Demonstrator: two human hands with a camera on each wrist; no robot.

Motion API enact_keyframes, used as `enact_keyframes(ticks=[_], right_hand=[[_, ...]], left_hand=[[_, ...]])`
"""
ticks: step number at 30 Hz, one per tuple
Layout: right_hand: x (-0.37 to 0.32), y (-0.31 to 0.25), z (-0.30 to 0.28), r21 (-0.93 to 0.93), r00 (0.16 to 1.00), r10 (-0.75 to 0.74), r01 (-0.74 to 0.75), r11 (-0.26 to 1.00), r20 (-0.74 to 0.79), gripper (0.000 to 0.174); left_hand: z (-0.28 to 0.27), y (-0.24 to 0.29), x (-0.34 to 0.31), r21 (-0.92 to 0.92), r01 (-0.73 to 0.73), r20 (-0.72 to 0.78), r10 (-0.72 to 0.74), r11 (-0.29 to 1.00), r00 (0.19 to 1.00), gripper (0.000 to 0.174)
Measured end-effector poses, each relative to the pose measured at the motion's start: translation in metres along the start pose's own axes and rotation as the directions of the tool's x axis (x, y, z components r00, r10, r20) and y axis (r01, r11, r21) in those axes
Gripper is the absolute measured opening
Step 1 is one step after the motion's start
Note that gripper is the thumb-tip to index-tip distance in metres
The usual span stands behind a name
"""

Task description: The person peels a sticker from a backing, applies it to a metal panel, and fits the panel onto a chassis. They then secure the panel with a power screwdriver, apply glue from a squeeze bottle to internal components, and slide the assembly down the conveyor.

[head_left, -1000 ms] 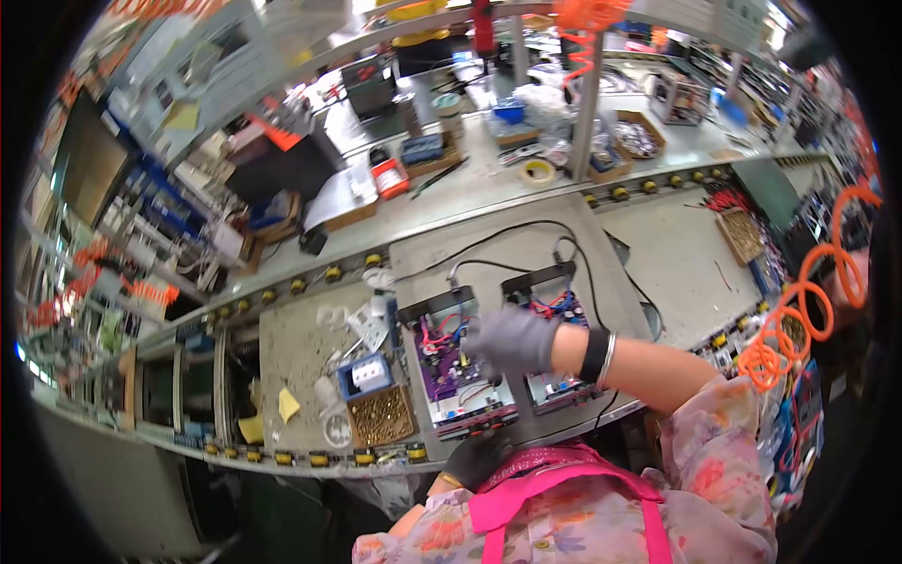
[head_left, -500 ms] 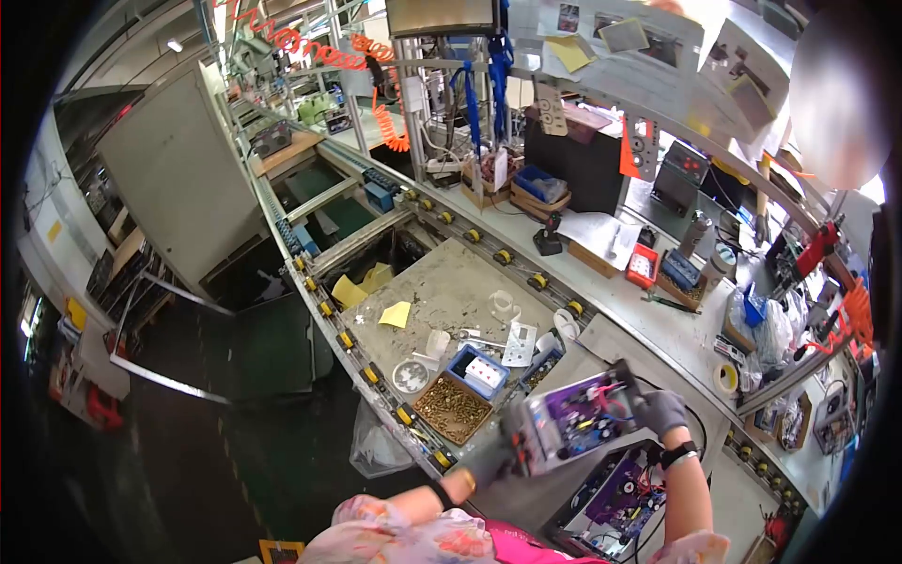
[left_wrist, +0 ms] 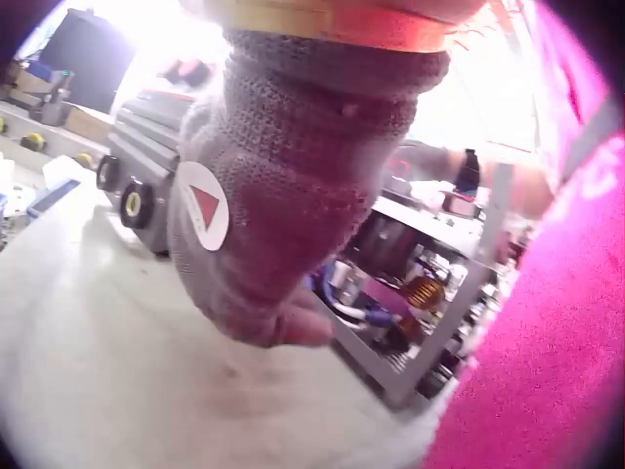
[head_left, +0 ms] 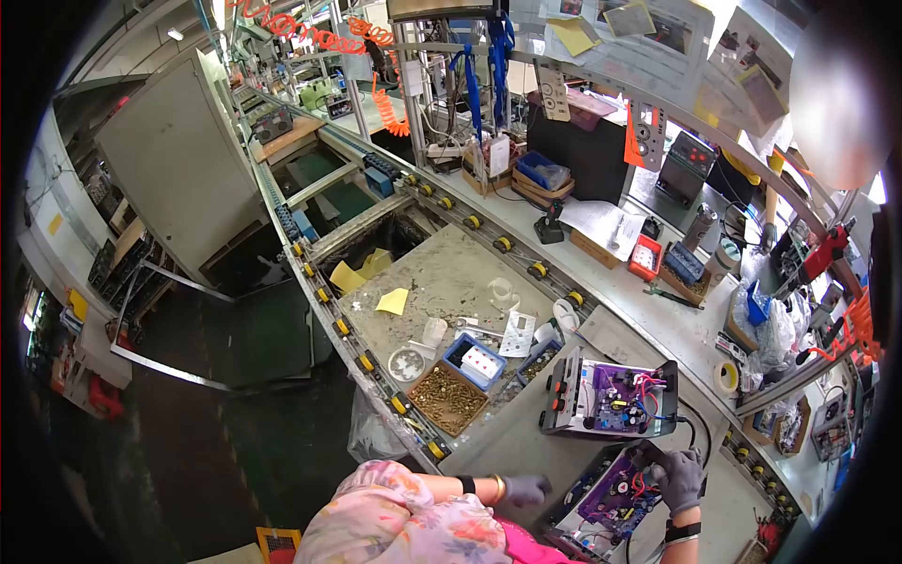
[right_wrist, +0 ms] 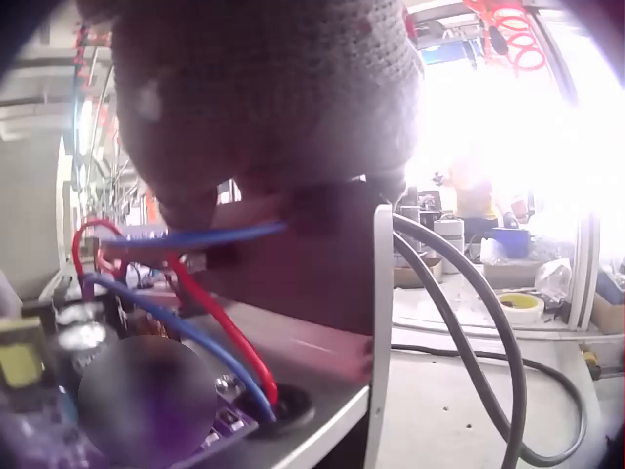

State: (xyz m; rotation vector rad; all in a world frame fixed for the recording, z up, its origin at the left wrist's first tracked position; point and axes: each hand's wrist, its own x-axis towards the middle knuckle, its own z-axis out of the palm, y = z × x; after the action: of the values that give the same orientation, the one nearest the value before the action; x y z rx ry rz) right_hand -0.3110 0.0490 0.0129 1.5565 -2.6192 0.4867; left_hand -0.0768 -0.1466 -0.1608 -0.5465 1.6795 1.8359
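Two open electronics chassis with purple circuit boards sit on the work board. The farther chassis (head_left: 625,399) lies flat with its knobbed front facing left. Close to my body is the nearer chassis (head_left: 615,493), with red and blue wires inside. My right hand (head_left: 678,475), in a grey glove, grips its back panel (right_wrist: 382,322) from above, partly hiding the wires in the right wrist view. My gloved left hand (head_left: 526,491) holds nothing and hangs with loosely bent fingers beside the nearer chassis. In the left wrist view the left glove (left_wrist: 278,195) overlaps both chassis.
Left of the chassis stand a cardboard box of brass screws (head_left: 446,399) and a blue bin (head_left: 476,362) with white parts. A black cable (head_left: 700,428) runs behind them. Rollers (head_left: 503,244) line the conveyor edge; a shelf beyond holds a red bin (head_left: 645,256) and yellow tape (head_left: 725,377).
The view swung left. Half a second ago both hands held one chassis tilted; it now lies farther back. My left hand has let go, and my right hand has moved onto the nearer chassis.
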Motion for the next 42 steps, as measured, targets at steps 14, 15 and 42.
enact_keyframes(ticks=[14, 15, 42], right_hand=[[0.013, 0.049, 0.026, -0.017, 0.985, -0.068, 0.072, 0.997, 0.160, 0.017], [0.013, 0.049, 0.024, -0.005, 0.986, -0.076, 0.077, 0.997, 0.148, 0.017], [0.067, 0.130, 0.094, 0.090, 0.981, 0.059, -0.043, 0.995, -0.184, 0.042]], left_hand=[[0.056, -0.010, 0.005, 0.336, -0.379, 0.186, 0.334, 0.862, 0.924, 0.057], [0.056, -0.005, 0.002, 0.340, -0.321, 0.147, 0.287, 0.884, 0.947, 0.057], [0.025, -0.028, -0.077, 0.338, -0.137, -0.629, 0.332, 0.931, 0.703, 0.099]])
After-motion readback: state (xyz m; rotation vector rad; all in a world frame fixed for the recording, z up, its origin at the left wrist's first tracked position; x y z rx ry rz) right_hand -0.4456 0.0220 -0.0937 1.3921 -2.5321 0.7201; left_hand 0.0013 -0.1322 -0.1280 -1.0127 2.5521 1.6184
